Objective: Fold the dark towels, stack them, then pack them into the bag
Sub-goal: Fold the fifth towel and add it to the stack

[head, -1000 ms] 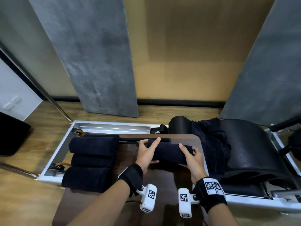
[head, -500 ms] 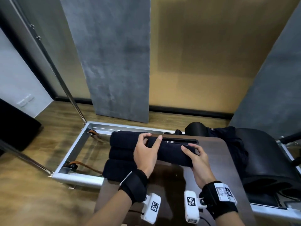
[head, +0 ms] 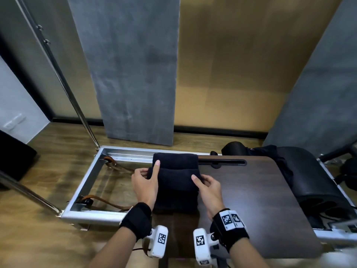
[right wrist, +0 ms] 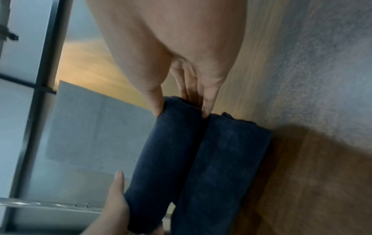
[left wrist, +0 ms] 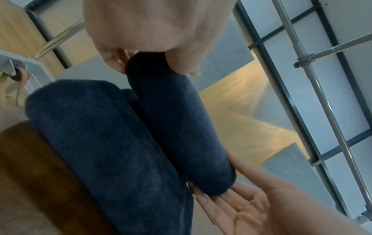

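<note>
A folded dark towel (head: 174, 177) is held by its two short ends above the other folded dark towels (head: 175, 202) at the left end of the brown table (head: 251, 200). My left hand (head: 149, 172) pinches its left end between thumb and fingers, index finger stretched out. My right hand (head: 201, 179) pinches the right end. In the left wrist view the held towel (left wrist: 179, 127) lies on the towel below (left wrist: 104, 143). The right wrist view shows the held towel (right wrist: 167, 159) against the lower towel (right wrist: 221, 174). No bag is plainly in view.
A loose heap of dark cloth (head: 280, 165) lies on a black padded barrel (head: 313, 180) at the right. A silver metal frame (head: 85, 182) with leather straps lies on the wooden floor left of the table. A black object (head: 13, 155) stands at far left.
Both hands have carried the folded towel leftward from the table's middle to over the folded towels at its left end. The view has shifted left with them.
</note>
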The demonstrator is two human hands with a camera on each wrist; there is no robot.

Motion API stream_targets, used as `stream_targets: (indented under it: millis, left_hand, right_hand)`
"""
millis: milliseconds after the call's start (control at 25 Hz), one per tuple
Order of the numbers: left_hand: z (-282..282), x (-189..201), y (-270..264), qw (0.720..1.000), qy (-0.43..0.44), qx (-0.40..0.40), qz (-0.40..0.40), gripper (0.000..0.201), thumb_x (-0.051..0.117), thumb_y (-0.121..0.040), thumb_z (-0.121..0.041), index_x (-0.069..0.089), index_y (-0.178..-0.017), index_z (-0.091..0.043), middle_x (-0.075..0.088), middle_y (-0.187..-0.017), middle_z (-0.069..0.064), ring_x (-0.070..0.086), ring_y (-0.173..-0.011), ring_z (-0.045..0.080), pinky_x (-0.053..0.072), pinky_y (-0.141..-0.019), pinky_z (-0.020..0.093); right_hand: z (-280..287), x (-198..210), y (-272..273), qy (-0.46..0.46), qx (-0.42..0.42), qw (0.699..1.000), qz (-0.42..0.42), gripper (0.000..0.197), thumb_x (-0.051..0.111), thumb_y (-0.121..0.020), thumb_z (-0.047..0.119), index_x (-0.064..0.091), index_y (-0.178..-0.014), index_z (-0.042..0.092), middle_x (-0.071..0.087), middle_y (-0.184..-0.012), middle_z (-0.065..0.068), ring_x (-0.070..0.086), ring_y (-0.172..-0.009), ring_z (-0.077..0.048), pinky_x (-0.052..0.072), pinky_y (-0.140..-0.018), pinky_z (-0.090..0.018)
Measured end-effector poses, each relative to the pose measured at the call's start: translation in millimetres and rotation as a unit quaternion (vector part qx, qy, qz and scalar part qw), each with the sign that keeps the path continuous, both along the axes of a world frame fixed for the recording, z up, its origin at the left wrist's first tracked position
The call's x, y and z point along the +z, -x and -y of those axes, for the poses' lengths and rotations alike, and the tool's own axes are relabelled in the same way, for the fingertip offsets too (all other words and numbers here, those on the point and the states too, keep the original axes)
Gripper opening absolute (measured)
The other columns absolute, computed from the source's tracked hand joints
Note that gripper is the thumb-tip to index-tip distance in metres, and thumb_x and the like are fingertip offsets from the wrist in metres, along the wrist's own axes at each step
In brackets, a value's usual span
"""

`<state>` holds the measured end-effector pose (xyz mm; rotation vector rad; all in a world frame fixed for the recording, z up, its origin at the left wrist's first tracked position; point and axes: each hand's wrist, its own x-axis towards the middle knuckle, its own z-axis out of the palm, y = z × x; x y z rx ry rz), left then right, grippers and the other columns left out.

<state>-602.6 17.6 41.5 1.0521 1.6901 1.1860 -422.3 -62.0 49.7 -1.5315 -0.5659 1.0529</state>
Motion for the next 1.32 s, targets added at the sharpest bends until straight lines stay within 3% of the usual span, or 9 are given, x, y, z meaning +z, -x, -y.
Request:
stream_targets:
  millis: [120, 280, 400, 520, 720, 960, 1080, 1200, 1320]
  left_hand:
    - [3, -21, 7, 0.999, 0.001, -0.042, 0.011, 0.047, 0.052, -0.103, -0.059, 0.068, -0.106, -0.015, 0.064, -0.118, 0.003, 0.063, -0.111, 0.024, 0.047, -0.099, 0.038]
    - [10, -40, 11, 0.989, 0.035, -0.116, 0.08, 0.058, 0.036, -0.109, -0.059, 0.072, -0.128, -0.018, 0.072, -0.126, 0.0, 0.065, -0.121, 0.021, 0.049, -0.11, 0.044]
    - [5, -42, 9, 0.99, 0.04, -0.113, 0.07, 0.055, 0.039, -0.109, -0.057, 0.076, -0.119, -0.017, 0.075, -0.114, 0.003, 0.068, -0.112, 0.024, 0.052, -0.099, 0.039]
    - [1, -39, 9, 0.989, 0.044, -0.114, 0.084, 0.051, 0.042, -0.109, -0.055, 0.077, -0.112, -0.018, 0.076, -0.106, -0.001, 0.07, -0.107, 0.022, 0.05, -0.087, 0.033]
    - [9, -44, 13, 0.975, 0.069, -0.142, 0.156, 0.05, 0.053, -0.104, -0.059, 0.06, -0.142, -0.027, 0.068, -0.132, -0.006, 0.064, -0.121, 0.015, 0.05, -0.109, 0.042]
    - [9, -45, 14, 0.981, 0.026, -0.155, 0.115, 0.041, 0.063, -0.099, -0.059, 0.07, -0.122, -0.026, 0.076, -0.113, -0.008, 0.071, -0.109, 0.013, 0.057, -0.099, 0.041]
    - [8, -47, 12, 0.986, 0.022, -0.138, 0.088, 0.04, 0.066, -0.097, -0.058, 0.073, -0.117, -0.023, 0.077, -0.109, -0.005, 0.072, -0.106, 0.018, 0.058, -0.099, 0.047]
    - [13, -48, 10, 0.988, 0.023, -0.132, 0.073, 0.046, 0.066, -0.096, -0.06, 0.071, -0.122, -0.022, 0.075, -0.114, -0.004, 0.07, -0.11, 0.019, 0.056, -0.103, 0.048]
    - [18, -38, 12, 0.99, 0.036, -0.117, 0.072, 0.062, 0.066, -0.097, -0.058, 0.058, -0.141, -0.015, 0.067, -0.134, 0.004, 0.063, -0.126, 0.025, 0.05, -0.11, 0.045]
  right_hand:
    - [-2, -12, 12, 0.021, -0.024, 0.992, 0.123, 0.031, 0.074, -0.095, 0.032, 0.077, -0.117, 0.01, 0.078, -0.106, 0.0, 0.072, -0.105, -0.015, 0.058, -0.098, -0.038]
    - [-2, -20, 22, 0.045, 0.016, 0.985, 0.168, 0.038, 0.052, -0.106, 0.044, 0.07, -0.133, 0.023, 0.073, -0.119, 0.009, 0.065, -0.12, -0.015, 0.05, -0.107, -0.036]
    - [-8, -24, 33, 0.065, 0.049, 0.982, 0.172, 0.048, 0.043, -0.108, 0.047, 0.051, -0.151, 0.026, 0.062, -0.14, 0.003, 0.055, -0.132, -0.02, 0.042, -0.116, -0.046]
    - [-10, -29, 34, 0.075, 0.045, 0.982, 0.166, 0.054, 0.045, -0.107, 0.05, 0.043, -0.155, 0.026, 0.058, -0.146, 0.002, 0.053, -0.135, -0.021, 0.041, -0.118, -0.046]
    - [-5, -30, 32, 0.051, 0.025, 0.994, 0.089, 0.053, 0.065, -0.099, 0.046, 0.051, -0.147, 0.031, 0.065, -0.134, 0.009, 0.06, -0.125, -0.012, 0.049, -0.108, -0.035]
    - [2, -27, 31, 0.062, 0.047, 0.991, 0.11, 0.067, 0.07, -0.095, 0.048, 0.046, -0.153, 0.024, 0.062, -0.141, 0.005, 0.059, -0.129, -0.015, 0.048, -0.113, -0.041]
    - [10, -25, 25, 0.071, 0.049, 0.991, 0.102, 0.073, 0.07, -0.096, 0.045, 0.038, -0.158, 0.022, 0.053, -0.153, 0.001, 0.052, -0.138, -0.018, 0.044, -0.117, -0.043]
    - [25, -24, 16, 0.091, 0.046, 0.99, 0.094, 0.08, 0.068, -0.098, 0.045, 0.029, -0.163, 0.02, 0.039, -0.163, -0.004, 0.04, -0.148, -0.022, 0.037, -0.121, -0.04]
    - [36, -18, 7, 0.079, 0.035, 0.993, 0.075, 0.078, 0.066, -0.099, 0.043, 0.027, -0.163, 0.02, 0.035, -0.165, -0.007, 0.037, -0.151, -0.022, 0.036, -0.121, -0.038]
